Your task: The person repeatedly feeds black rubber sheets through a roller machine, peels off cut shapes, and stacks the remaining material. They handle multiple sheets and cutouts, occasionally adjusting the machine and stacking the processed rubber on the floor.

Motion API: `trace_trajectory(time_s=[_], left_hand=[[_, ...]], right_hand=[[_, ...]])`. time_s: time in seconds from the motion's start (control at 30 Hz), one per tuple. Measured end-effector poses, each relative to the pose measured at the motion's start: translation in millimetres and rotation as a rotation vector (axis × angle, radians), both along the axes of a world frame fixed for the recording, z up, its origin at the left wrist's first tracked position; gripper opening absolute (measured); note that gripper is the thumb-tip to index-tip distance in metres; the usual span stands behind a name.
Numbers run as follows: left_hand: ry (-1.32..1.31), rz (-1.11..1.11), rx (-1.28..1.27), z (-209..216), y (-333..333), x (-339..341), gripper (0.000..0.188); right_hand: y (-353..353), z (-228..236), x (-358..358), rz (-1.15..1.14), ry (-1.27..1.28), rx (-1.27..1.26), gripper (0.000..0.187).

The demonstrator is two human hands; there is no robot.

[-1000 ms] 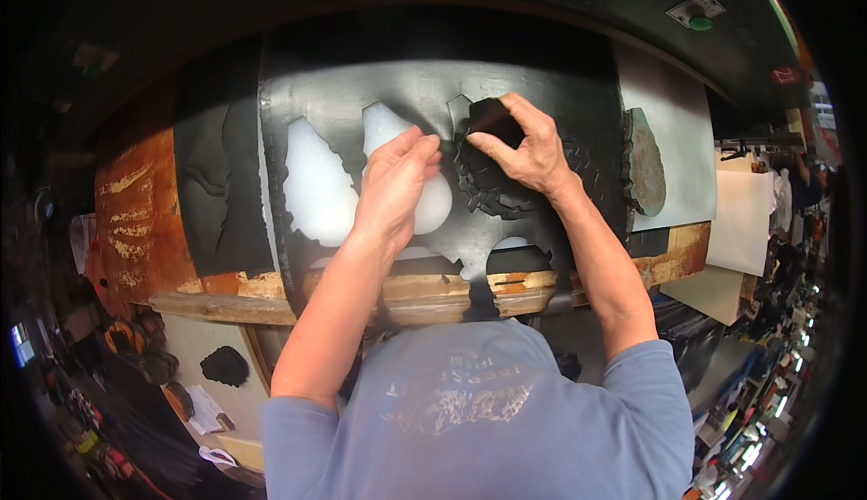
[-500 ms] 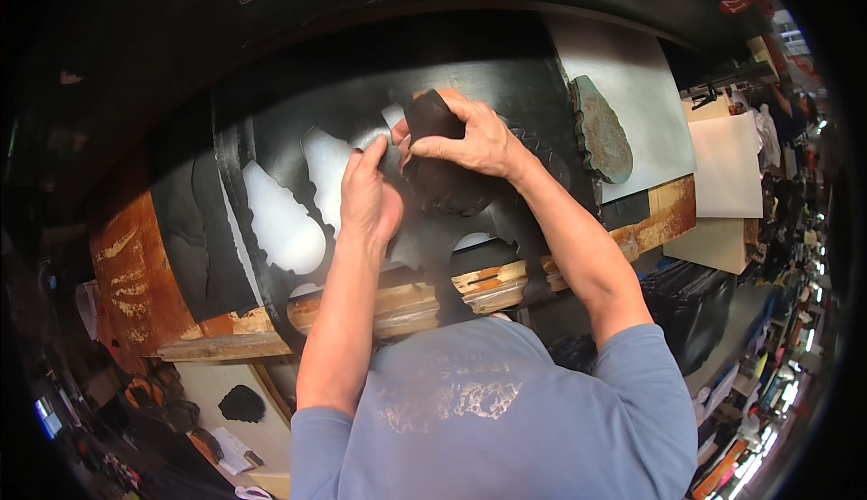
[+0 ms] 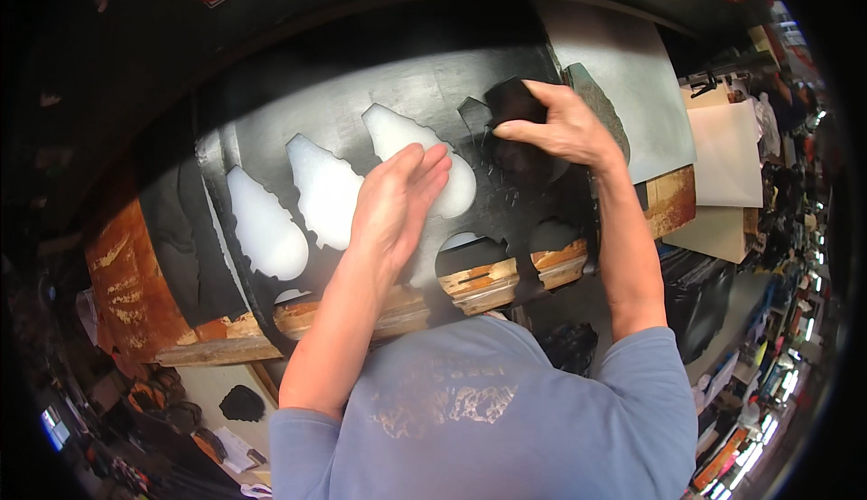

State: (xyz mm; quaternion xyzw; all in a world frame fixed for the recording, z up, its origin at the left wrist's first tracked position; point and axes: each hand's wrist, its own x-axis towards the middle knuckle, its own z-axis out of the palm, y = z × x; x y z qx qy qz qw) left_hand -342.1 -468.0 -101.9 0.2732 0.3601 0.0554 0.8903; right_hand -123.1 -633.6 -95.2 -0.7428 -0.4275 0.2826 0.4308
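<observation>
Black sheet [image 3: 433,84] lies across the bench [image 3: 117,274], three shaped openings [image 3: 330,195] clear, a fourth outline [image 3: 473,117] seemingly still filled, left hand [image 3: 396,200] loosely extended, apparently empty, right hand [image 3: 571,125] clasping a black cut-out [image 3: 515,102].

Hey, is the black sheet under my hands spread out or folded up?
Spread out: the black sheet lies open, with a pale surface showing through three teardrop cutouts.
</observation>
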Motion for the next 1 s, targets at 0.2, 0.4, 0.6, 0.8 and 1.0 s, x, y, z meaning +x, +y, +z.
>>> trace_trajectory(time_s=[0.2, 0.4, 0.6, 0.8, 1.0], left_hand=[[0.095, -0.024, 0.088, 9, -12, 29, 0.049], [0.073, 0.027, 0.192, 4, -22, 34, 0.048], [-0.041, 0.058, 0.132, -21, -31, 42, 0.038], [-0.243, 0.075, 0.055, -43, -35, 56, 0.044], [-0.149, 0.034, 0.157, -40, -36, 48, 0.044]], right_hand=[[11, -40, 1, -0.106, -0.064, -0.038, 0.039], [0, -20, 12, -0.029, 0.229, -0.014, 0.039], [1, -36, 4, -0.022, -0.016, -0.040, 0.045], [3, -36, -7, -0.096, -0.073, 0.165, 0.052], [-16, -9, -9, 0.018, 0.021, -0.116, 0.043]])
